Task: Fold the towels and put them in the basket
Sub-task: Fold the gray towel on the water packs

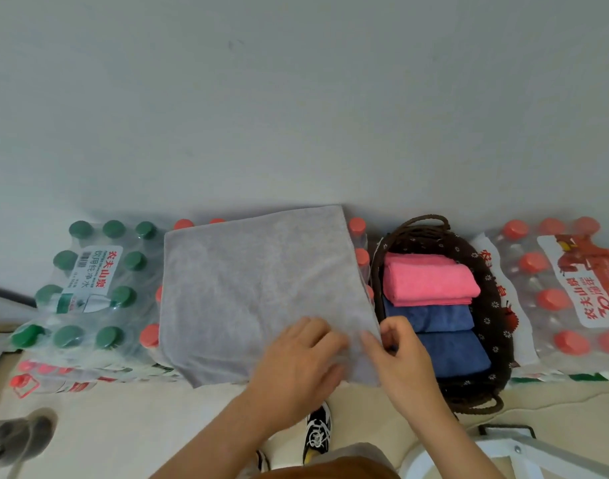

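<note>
A grey towel (254, 288) lies spread flat over a pack of red-capped bottles. My left hand (303, 361) rests palm down on its near right part. My right hand (399, 354) pinches the towel's near right edge between thumb and fingers. To the right stands a dark woven basket (486, 305) with a flowered lining. Inside it lie a folded pink towel (430, 281) and two folded blue towels (448, 337), stacked in a row.
Shrink-wrapped packs of green-capped bottles (92, 288) stand at the left, red-capped bottles (565, 295) at the right, all against a pale wall. My shoe (318, 433) shows on the floor below. A white frame (517, 458) sits at the bottom right.
</note>
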Tool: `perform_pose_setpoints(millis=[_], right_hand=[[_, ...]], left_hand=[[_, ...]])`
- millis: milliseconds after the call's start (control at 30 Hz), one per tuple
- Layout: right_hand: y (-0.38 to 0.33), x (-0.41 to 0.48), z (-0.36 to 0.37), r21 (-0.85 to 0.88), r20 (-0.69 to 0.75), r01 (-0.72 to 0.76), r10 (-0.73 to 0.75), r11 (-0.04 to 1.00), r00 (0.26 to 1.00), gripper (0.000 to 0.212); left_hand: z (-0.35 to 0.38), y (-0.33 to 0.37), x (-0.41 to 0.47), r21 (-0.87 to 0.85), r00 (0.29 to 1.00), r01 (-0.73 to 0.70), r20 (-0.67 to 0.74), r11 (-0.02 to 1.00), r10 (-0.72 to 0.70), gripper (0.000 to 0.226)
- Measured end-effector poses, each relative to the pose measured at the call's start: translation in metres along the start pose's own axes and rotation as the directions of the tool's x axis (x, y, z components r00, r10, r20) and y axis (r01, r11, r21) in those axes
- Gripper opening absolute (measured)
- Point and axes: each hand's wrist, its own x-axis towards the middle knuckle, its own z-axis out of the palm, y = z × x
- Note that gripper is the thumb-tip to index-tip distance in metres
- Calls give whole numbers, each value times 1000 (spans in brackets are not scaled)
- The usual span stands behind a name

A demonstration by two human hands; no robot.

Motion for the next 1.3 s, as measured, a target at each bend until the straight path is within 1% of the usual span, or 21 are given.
perform_pose_setpoints(millis=[67, 133, 233, 300, 367, 467, 533, 633, 700, 767, 800, 833, 867, 900, 933, 967, 1000, 1067, 1133, 1233, 1300], right_hand=[[-4, -3, -3, 61, 28, -71, 70, 996, 997, 20], [-8, -7, -6, 88, 51, -120, 116, 989, 992, 17], [-21, -14, -6, 158, 136, -163, 142, 974, 981, 8], [-26, -16, -6, 252, 224, -242, 187, 937, 957, 12], [-29, -15, -6, 416, 333, -368, 238, 832, 912, 13], [-33, -13, -12, 629, 482, -527, 245, 571, 841, 11], [-33, -13, -14, 668, 526, -567, 234, 482, 818, 8], [-23, -9, -13, 667, 531, -584, 254, 463, 808, 9], [-13, -6, -14, 639, 489, -559, 282, 528, 826, 7], [-6, -4, -14, 565, 393, -486, 301, 667, 869, 7], [-4, -3, -15, 477, 323, -419, 289, 773, 901, 10], [-4, -4, -17, 330, 236, -319, 249, 889, 939, 17], [-4, -5, -18, 122, 138, -177, 160, 977, 977, 27], [-7, -8, -19, -103, 57, 5, 1, 995, 998, 37], [-15, -14, -19, -293, 29, 190, -190, 937, 981, 46], [-27, -21, -16, -415, 67, 335, -338, 846, 939, 55], [-40, -29, -8, -478, 143, 439, -426, 761, 893, 63], [-53, -41, 18, -566, 293, 572, -504, 593, 813, 72], [-52, -43, 41, -594, 350, 656, -585, 465, 732, 67], [-44, -29, 44, -529, 340, 710, -650, 466, 680, 45], [-41, -21, 35, -501, 367, 764, -700, 407, 613, 31]], left_hand=[[11, 3, -25, 50, 1000, 18, -17, 999, -17, 41], [22, 7, -33, 122, 999, 32, -32, 992, -29, 50], [30, 13, -28, 155, 991, 90, -114, 984, -72, 50], [35, 16, -25, 162, 981, 109, -177, 981, -80, 45], [37, 16, -24, 158, 966, 136, -240, 978, -95, 36], [33, 11, -26, 147, 930, 191, -345, 971, -130, 21], [28, 7, -32, 162, 915, 218, -378, 962, -144, 30], [17, -1, -44, 200, 905, 270, -386, 942, -178, 39], [9, -8, -53, 238, 902, 299, -388, 924, -191, 37], [0, -14, -60, 268, 912, 289, -370, 919, -178, 32], [-4, -15, -62, 274, 922, 272, -350, 922, -167, 31], [-8, -15, -62, 271, 932, 255, -324, 928, -162, 29], [-12, -14, -61, 259, 941, 244, -298, 935, -164, 28], [-16, -13, -59, 242, 947, 239, -272, 941, -170, 26], [-20, -12, -55, 226, 952, 234, -249, 946, -176, 26], [-23, -11, -51, 214, 957, 228, -230, 950, -178, 25], [-27, -11, -47, 209, 962, 219, -212, 953, -174, 23], [-33, -10, -40, 197, 971, 199, -174, 960, -166, 22], [-37, -11, -37, 179, 978, 182, -135, 967, -159, 23], [-42, -15, -38, 104, 995, 99, -33, 990, -96, 26], [-46, -18, -42, 38, 996, 72, 41, 997, -73, 19]])
